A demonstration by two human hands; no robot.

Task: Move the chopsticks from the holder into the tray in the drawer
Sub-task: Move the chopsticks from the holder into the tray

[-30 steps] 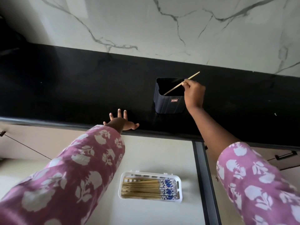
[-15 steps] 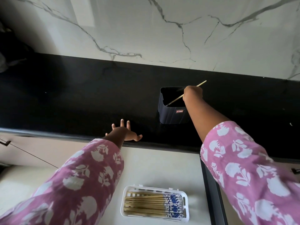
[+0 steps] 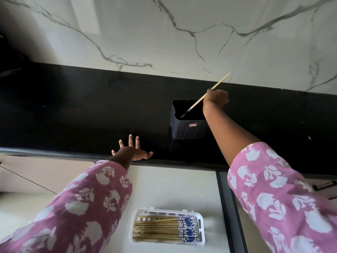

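Black counter (image 3: 73, 115) beneath a marble wall (image 3: 164, 33); left fingers (image 3: 130, 140) splayed on it, right fingers (image 3: 223, 95) clamped round a chopstick (image 3: 218, 83).

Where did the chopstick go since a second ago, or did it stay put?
Yes. The right hand has drawn the chopstick up and back toward the wall; more of it shows above the holder.

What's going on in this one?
A person is emptying a dark chopstick holder that stands on a black countertop. Their right hand grips one chopstick, tilted, with its patterned lower end in the holder's opening. The left hand rests with fingers spread on the countertop's front edge. Below, in the open drawer, a white tray holds a row of chopsticks lying side by side.
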